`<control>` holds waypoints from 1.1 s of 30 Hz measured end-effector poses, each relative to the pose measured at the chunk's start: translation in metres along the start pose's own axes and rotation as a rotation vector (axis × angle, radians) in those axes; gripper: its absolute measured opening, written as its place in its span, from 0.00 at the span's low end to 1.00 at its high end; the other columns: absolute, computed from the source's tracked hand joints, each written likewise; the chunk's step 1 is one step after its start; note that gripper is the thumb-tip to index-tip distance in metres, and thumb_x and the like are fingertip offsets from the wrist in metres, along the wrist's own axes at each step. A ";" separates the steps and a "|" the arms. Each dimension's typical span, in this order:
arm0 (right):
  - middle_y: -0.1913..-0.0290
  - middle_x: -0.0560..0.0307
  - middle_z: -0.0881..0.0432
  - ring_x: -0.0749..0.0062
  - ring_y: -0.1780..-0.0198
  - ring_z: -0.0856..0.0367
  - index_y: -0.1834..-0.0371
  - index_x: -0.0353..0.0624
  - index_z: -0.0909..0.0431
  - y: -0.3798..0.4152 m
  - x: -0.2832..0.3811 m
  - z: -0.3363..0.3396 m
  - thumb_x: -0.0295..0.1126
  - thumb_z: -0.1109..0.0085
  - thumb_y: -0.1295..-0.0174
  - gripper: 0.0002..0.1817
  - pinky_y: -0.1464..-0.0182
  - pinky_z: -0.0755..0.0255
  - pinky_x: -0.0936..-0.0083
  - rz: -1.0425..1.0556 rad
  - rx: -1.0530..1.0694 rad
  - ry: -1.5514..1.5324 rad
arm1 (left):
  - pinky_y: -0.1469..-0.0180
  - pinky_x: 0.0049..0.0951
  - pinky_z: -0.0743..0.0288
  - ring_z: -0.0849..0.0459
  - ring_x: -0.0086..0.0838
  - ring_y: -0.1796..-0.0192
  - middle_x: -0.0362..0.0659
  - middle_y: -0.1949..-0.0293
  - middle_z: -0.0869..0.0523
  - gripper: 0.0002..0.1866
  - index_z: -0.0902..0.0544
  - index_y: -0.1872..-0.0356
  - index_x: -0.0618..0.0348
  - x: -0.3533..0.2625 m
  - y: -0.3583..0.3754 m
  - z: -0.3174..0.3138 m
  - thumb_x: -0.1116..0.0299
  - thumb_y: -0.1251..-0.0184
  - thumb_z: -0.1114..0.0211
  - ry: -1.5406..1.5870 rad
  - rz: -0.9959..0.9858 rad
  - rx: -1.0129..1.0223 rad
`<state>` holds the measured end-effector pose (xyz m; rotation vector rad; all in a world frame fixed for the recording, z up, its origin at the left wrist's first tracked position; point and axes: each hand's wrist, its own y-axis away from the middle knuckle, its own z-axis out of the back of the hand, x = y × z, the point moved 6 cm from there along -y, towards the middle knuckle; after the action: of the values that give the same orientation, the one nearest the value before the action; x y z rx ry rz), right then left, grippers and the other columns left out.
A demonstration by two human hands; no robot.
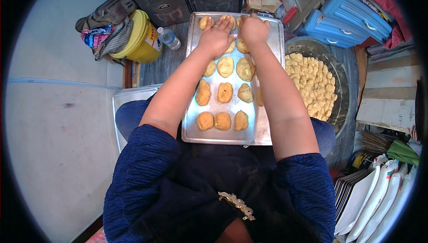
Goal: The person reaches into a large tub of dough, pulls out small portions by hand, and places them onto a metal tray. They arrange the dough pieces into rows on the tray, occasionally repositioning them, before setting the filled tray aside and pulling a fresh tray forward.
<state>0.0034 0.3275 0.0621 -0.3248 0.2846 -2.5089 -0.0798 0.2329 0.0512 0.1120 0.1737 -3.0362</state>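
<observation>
A metal tray (223,137) rests on my lap, with rows of flattened dough pieces on it. My left hand (217,38) lies at the tray's far side with its fingers spread, over dough pieces in the far rows. Beside it, my right hand (254,30) is closed, its fingers bent down at the far row; what they hold, if anything, is hidden. Nearer me sit a round dough piece (225,66), one with a small dark hole (225,92) and another (205,121) at the near left. My right forearm covers part of the right column.
To the right, a large round basin (342,96) holds many small dough lumps (310,84). A yellow bucket (145,42) and a plastic bottle (169,38) stand at the left. Another tray (117,109) lies by my left leg. Blue drawers (347,22) are at the back right.
</observation>
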 end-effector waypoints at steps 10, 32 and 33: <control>0.53 0.58 0.18 0.63 0.47 0.22 0.49 0.51 0.18 0.005 -0.022 0.022 0.42 0.51 0.35 0.17 0.45 0.36 0.56 0.038 -0.145 -0.158 | 0.24 0.49 0.66 0.47 0.38 0.23 0.48 0.25 0.45 0.32 0.41 0.28 0.58 0.005 0.005 0.004 0.48 0.25 0.60 0.036 -0.004 -0.078; 0.55 0.45 0.22 0.50 0.55 0.20 0.55 0.42 0.19 0.075 -0.073 0.041 0.42 0.31 0.50 0.22 0.51 0.26 0.62 -0.089 0.135 -0.573 | 0.25 0.44 0.52 0.36 0.38 0.29 0.46 0.33 0.29 0.22 0.25 0.38 0.55 -0.038 0.032 0.030 0.58 0.29 0.47 0.130 -0.219 -0.178; 0.55 0.45 0.22 0.50 0.55 0.20 0.55 0.42 0.19 0.079 -0.071 0.037 0.42 0.31 0.50 0.22 0.51 0.26 0.62 -0.088 0.136 -0.572 | 0.25 0.44 0.52 0.36 0.38 0.29 0.46 0.33 0.29 0.22 0.25 0.38 0.55 -0.046 0.033 0.025 0.58 0.29 0.47 0.132 -0.218 -0.179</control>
<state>0.1123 0.3005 0.0635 -0.9847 -0.1312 -2.3791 -0.0320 0.2021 0.0760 0.2976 0.4982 -3.2095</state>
